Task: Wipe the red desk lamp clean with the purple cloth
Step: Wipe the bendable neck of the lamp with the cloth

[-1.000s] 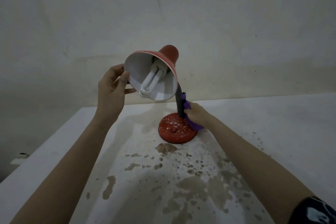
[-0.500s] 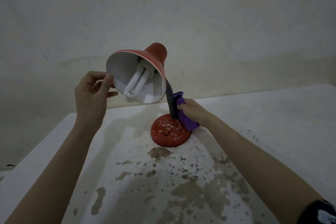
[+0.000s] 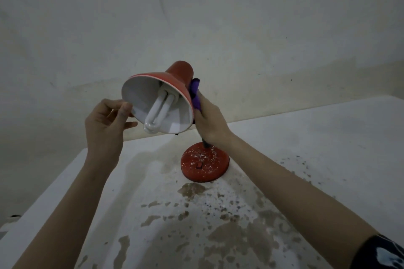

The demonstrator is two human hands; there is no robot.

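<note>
left hand (image 3: pixel 107 125) pinches the shade rim of the red lamp (image 3: pixel 178 74); right hand (image 3: pixel 211 123) grips the purple cloth (image 3: pixel 194 93) around its neck.

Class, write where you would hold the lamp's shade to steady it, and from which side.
Pinch the shade at its thin left rim, coming from the left: the mouth tilts this way, the bulb sits inside, and the right hand with the cloth fills the other side.

A white table (image 3: pixel 328 137) with brown patches (image 3: pixel 240 236) of worn paint toward six o'clock. The red desk lamp (image 3: pixel 175 78) stands on its speckled round base (image 3: pixel 204 165) at twelve o'clock from the patches.
</note>
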